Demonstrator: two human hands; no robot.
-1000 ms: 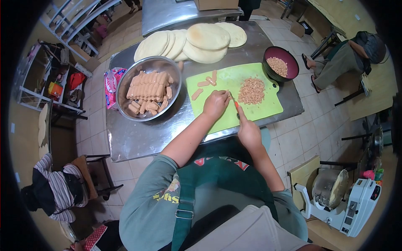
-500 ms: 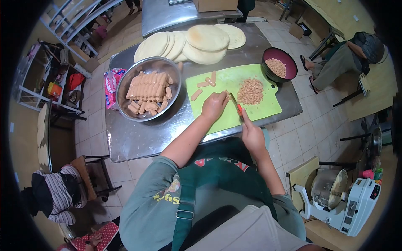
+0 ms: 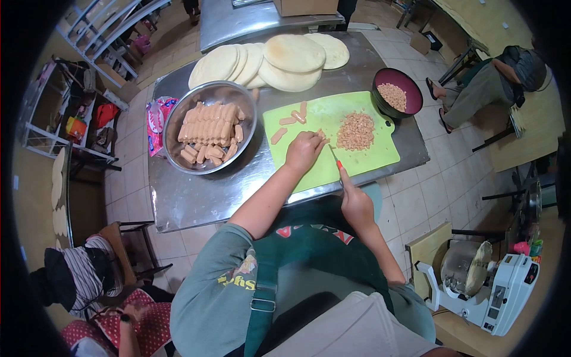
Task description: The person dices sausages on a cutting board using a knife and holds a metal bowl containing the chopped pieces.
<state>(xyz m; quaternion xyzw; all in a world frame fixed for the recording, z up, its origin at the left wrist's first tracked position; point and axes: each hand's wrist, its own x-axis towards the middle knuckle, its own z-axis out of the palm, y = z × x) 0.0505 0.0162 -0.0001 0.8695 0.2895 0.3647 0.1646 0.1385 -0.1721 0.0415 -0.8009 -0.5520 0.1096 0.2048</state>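
Sausage (image 3: 322, 134) lay on board (image 3: 324, 171), pinned under curled fingers of left hand (image 3: 303, 150). Right hand (image 3: 357, 205) closed round knife (image 3: 339, 163), blade just beside sausage. Done: diced heap (image 3: 355, 131) on board, more bits (image 3: 392, 95) in dark bowl (image 3: 413, 86). Uncut: few loose sausages (image 3: 288, 120) on board, big pile (image 3: 208, 125) in steel bowl (image 3: 178, 107). Judging by pile, much remained.

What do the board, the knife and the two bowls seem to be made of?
Board: likely plastic, satin-smooth, given its even lime green and thin, flat sheet.
Knife: thin grey blade, probably metal; the orange-red handle suggests plastic.
Silver bowl: metal, probably polished steel, with bright reflections on its wall.
Dark bowl: smooth, maroon inside; plastic or coated metal, the look leaves it open.
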